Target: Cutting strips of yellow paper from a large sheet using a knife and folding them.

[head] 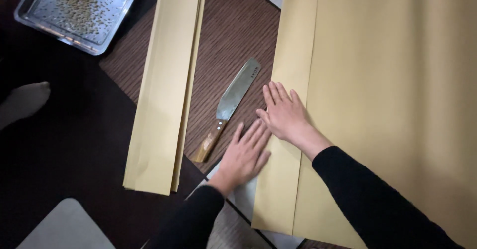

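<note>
Both hands, left hand (246, 152) and right hand (283, 114), lay flat with fingers spread, gripping nothing, on the folded left edge of the paper (392, 105), beside the knife (229, 107).

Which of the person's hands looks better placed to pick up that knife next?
Probably the left hand. It lies flat at the folded yellow paper's edge, right beside the knife's wooden handle. The right hand presses on the paper, nearer the blade.

A dark brown wood-grain table (233, 35) stands over dim dark flooring (69, 144) under soft light.
</note>
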